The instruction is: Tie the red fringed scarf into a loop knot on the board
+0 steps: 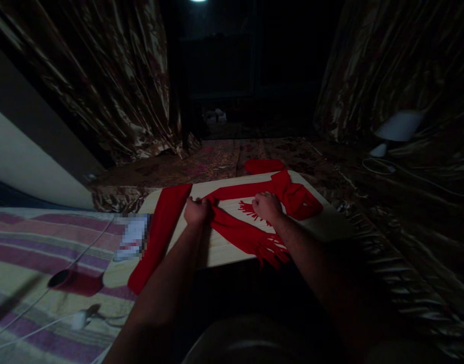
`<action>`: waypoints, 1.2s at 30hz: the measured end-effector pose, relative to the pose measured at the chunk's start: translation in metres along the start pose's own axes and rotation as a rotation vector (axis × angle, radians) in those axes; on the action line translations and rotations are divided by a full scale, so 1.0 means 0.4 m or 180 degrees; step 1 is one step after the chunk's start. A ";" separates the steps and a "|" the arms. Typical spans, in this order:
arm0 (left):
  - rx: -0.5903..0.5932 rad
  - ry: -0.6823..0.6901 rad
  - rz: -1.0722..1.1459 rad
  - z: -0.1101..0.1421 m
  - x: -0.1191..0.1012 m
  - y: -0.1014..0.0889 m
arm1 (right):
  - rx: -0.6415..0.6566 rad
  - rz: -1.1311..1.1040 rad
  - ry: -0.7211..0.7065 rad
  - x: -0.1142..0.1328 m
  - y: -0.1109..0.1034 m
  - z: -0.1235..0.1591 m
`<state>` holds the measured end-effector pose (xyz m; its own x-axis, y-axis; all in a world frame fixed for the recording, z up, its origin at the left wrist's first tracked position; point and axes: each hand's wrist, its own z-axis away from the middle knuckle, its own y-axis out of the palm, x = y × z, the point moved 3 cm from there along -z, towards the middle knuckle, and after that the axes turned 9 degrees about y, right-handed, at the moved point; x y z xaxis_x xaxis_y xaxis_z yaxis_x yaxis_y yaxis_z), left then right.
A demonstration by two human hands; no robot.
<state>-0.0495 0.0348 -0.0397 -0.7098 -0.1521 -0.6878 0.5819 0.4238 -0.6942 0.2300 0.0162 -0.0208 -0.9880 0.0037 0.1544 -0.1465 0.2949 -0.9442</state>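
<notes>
A red fringed scarf [235, 231] lies in bent lengths across a pale wooden board [220, 252]. My left hand [197, 210] is closed on the scarf near the board's middle, where the cloth bends. From there one fringed end trails toward the near edge, and a flat length runs to the back right. My right hand [268, 206] is closed over the scarf's other end, its short tassels poking out on the left. Just right of it sits a bunched red fold [298, 199]. What lies under the right fingers is mostly hidden.
A long red folded cloth [161, 230] lies across the board's left end beside a blurred white packet [132, 237]. Another red cloth [264, 166] sits behind the board. On the striped bedspread [19, 253] are a dark red cylinder [78, 283] and white cables. A lamp [401, 125] stands right.
</notes>
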 end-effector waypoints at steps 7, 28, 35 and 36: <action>-0.0035 0.0491 0.0024 -0.012 0.007 0.014 | -0.0023 -0.0009 -0.0029 -0.004 0.006 -0.003; -0.1008 0.0902 0.1010 -0.010 0.013 -0.005 | 0.0054 -0.0151 -0.0235 -0.004 0.015 -0.004; -0.0368 0.0583 0.0461 -0.021 0.020 0.023 | 0.0103 -0.0193 -0.0295 -0.002 0.015 -0.003; -0.0401 0.0610 0.0448 -0.020 0.018 0.022 | 0.0095 -0.0168 -0.0294 -0.002 0.014 -0.003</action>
<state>-0.0527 0.0447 -0.0490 -0.6946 0.0830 -0.7146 0.6346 0.5385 -0.5543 0.2299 0.0189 -0.0259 -0.9790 -0.0996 0.1781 -0.1986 0.2639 -0.9439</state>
